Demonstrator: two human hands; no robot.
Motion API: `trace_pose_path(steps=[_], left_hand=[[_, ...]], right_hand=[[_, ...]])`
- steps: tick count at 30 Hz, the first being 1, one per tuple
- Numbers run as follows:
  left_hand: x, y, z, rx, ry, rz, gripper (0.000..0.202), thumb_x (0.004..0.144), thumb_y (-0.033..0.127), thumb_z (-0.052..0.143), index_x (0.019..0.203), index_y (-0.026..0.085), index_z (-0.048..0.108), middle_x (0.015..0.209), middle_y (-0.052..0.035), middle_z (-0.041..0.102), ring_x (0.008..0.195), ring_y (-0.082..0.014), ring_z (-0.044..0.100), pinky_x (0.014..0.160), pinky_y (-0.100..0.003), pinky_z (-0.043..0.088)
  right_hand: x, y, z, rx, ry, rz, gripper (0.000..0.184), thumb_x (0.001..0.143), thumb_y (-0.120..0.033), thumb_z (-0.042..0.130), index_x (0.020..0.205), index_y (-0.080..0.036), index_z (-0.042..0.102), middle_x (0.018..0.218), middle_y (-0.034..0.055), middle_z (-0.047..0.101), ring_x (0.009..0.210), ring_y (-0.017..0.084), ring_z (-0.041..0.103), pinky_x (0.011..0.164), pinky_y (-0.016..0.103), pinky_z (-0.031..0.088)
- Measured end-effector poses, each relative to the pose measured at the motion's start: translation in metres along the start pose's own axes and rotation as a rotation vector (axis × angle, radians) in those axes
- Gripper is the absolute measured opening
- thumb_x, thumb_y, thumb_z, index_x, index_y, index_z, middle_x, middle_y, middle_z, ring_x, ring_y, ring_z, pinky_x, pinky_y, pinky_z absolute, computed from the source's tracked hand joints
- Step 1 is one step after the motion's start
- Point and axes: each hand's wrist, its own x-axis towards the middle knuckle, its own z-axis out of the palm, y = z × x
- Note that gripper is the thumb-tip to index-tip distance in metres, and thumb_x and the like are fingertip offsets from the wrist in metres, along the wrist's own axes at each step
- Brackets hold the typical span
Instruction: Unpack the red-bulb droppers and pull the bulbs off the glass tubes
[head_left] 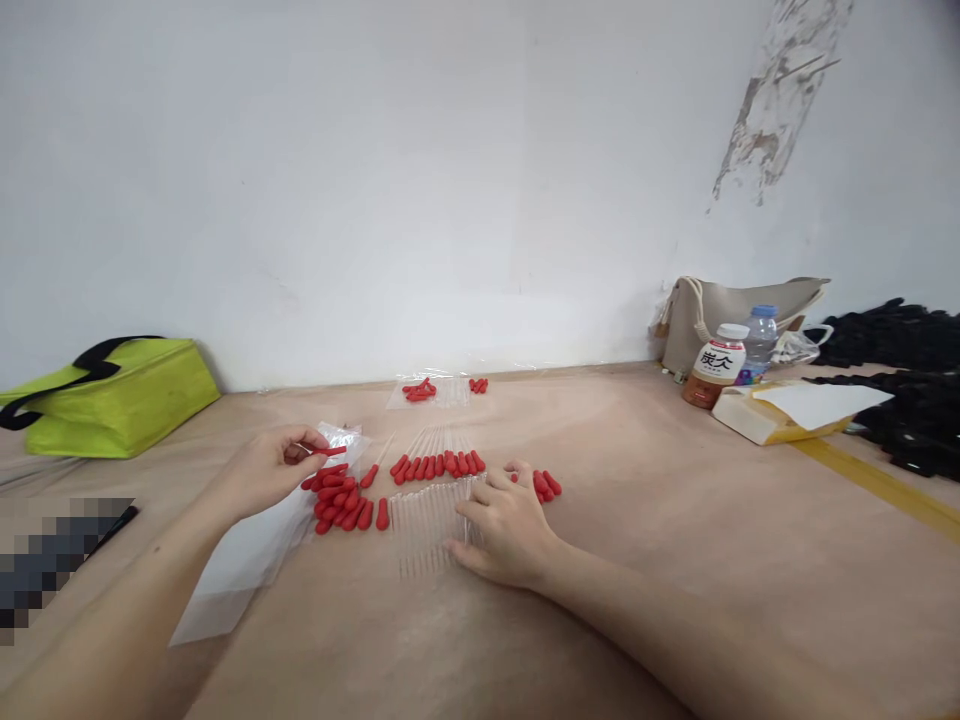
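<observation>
My left hand (271, 466) pinches one red rubber bulb (330, 451) between thumb and fingers, just above a loose pile of red bulbs (341, 500). My right hand (508, 525) lies on the table with its fingers curled against a row of clear glass tubes (424, 520). Beyond those tubes lies a row of pipettes with red bulbs fitted (439, 463). More red bulbs (546, 484) sit just past my right fingers. A clear plastic bag (247, 560) stretches under my left wrist.
A small clear bag with red bulbs (424, 391) lies near the wall. A lime green bag (112, 395) sits far left. At the right stand a beige tote (739, 310), two bottles (716, 365), a yellow envelope (795, 410) and dark cloth (907, 390).
</observation>
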Motion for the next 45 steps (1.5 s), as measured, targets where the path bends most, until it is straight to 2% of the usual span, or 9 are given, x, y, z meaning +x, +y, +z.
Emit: trace_pose_path(steps=[3, 7, 11, 15, 20, 26, 35, 40, 45], left_hand=[[-0.003, 0.005, 0.001, 0.031, -0.140, 0.059, 0.034, 0.074, 0.046, 0.051, 0.089, 0.016, 0.057, 0.075, 0.0000, 0.067, 0.065, -0.0156, 0.059, 0.057, -0.023, 0.042], [-0.004, 0.007, 0.006, 0.141, -0.099, 0.064, 0.034, 0.074, 0.049, 0.051, 0.087, 0.019, 0.056, 0.084, -0.0001, 0.066, 0.067, -0.0156, 0.059, 0.057, -0.024, 0.041], [-0.004, 0.007, 0.010, 0.216, -0.059, 0.045, 0.031, 0.071, 0.049, 0.051, 0.082, 0.021, 0.056, 0.081, -0.0003, 0.066, 0.067, -0.0166, 0.059, 0.058, -0.025, 0.042], [-0.004, 0.007, 0.013, 0.228, -0.087, 0.025, 0.029, 0.071, 0.049, 0.050, 0.078, 0.021, 0.057, 0.083, -0.0002, 0.066, 0.064, -0.0159, 0.058, 0.055, -0.025, 0.040], [0.003, 0.010, 0.022, 0.294, -0.095, 0.066, 0.028, 0.073, 0.046, 0.047, 0.077, 0.021, 0.060, 0.080, 0.0008, 0.066, 0.061, -0.0151, 0.057, 0.055, -0.025, 0.039], [0.020, 0.006, 0.031, 0.443, -0.159, 0.092, 0.021, 0.069, 0.040, 0.049, 0.070, 0.023, 0.062, 0.078, 0.0007, 0.067, 0.074, -0.0191, 0.060, 0.061, -0.026, 0.040], [0.033, 0.019, 0.037, 0.547, -0.166, 0.090, 0.035, 0.068, 0.053, 0.047, 0.075, 0.024, 0.066, 0.093, -0.0052, 0.064, 0.092, -0.0256, 0.056, 0.076, -0.031, 0.041], [0.037, 0.030, 0.050, 0.576, -0.224, 0.036, 0.026, 0.059, 0.046, 0.055, 0.060, 0.022, 0.065, 0.083, -0.0065, 0.065, 0.087, -0.0263, 0.057, 0.071, -0.031, 0.041], [0.040, 0.028, 0.057, 0.537, -0.241, -0.034, 0.021, 0.060, 0.037, 0.052, 0.050, 0.019, 0.060, 0.057, -0.0044, 0.062, 0.062, -0.0208, 0.059, 0.056, -0.026, 0.039]], right_hand=[[0.000, -0.001, 0.001, 0.009, -0.013, 0.001, 0.035, 0.069, -0.053, 0.056, 0.075, -0.019, 0.063, 0.073, 0.0025, 0.060, 0.079, 0.018, 0.045, 0.082, 0.043, 0.020], [-0.001, 0.000, 0.001, 0.009, -0.021, 0.011, 0.035, 0.067, -0.053, 0.057, 0.074, -0.019, 0.062, 0.074, 0.0023, 0.060, 0.079, 0.018, 0.045, 0.082, 0.043, 0.020], [-0.003, 0.000, 0.002, 0.020, 0.000, 0.012, 0.038, 0.065, -0.056, 0.058, 0.072, -0.019, 0.062, 0.075, 0.0019, 0.059, 0.079, 0.018, 0.045, 0.082, 0.042, 0.021], [-0.004, 0.001, 0.003, 0.053, 0.083, 0.024, 0.037, 0.069, -0.056, 0.056, 0.074, -0.020, 0.062, 0.077, 0.0011, 0.058, 0.078, 0.016, 0.045, 0.081, 0.040, 0.021], [-0.001, 0.012, -0.005, 0.033, 0.222, 0.023, 0.025, 0.073, -0.045, 0.057, 0.077, -0.021, 0.062, 0.074, -0.0002, 0.057, 0.075, 0.014, 0.045, 0.081, 0.038, 0.020], [-0.013, 0.039, -0.022, -0.038, 0.287, 0.002, 0.019, 0.074, -0.038, 0.058, 0.070, -0.020, 0.063, 0.070, -0.0004, 0.057, 0.068, 0.012, 0.044, 0.081, 0.036, 0.022], [-0.038, 0.056, -0.026, 0.002, 0.361, 0.174, 0.015, 0.076, -0.034, 0.058, 0.069, -0.022, 0.066, 0.072, 0.0006, 0.058, 0.068, 0.012, 0.046, 0.081, 0.034, 0.024], [-0.040, 0.057, -0.025, 0.012, 0.344, 0.213, 0.017, 0.077, -0.034, 0.057, 0.068, -0.023, 0.066, 0.073, 0.0008, 0.058, 0.069, 0.012, 0.047, 0.081, 0.034, 0.023], [-0.040, 0.054, -0.024, -0.001, 0.316, 0.215, 0.018, 0.078, -0.033, 0.055, 0.068, -0.022, 0.066, 0.073, 0.0009, 0.058, 0.071, 0.012, 0.048, 0.082, 0.034, 0.023]])
